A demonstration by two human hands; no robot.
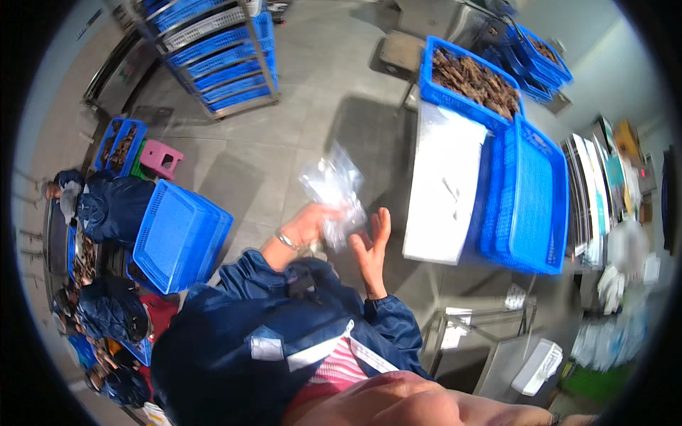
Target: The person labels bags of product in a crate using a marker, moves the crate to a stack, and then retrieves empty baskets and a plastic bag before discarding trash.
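My left hand (307, 223), a metal bracelet at its wrist, grips crumpled clear plastic bags (337, 186) in front of my chest. The bags spread up and down past the fingers. Just to the right, my right hand (373, 245) is raised with its fingers apart, close to the lower end of the plastic; whether the thumb touches it I cannot tell. A white board or tabletop (442, 186) lies to the right of both hands, with small dark bits on it.
A blue crate of brown dried pieces (426, 69) stands beyond the white surface, with stacked blue crates (563, 213) beside it. Left are more stacked crates (184, 239), a pink stool (161, 158) and several people (114, 207) in dark jackets. A wheeled rack (264, 64) holds blue trays.
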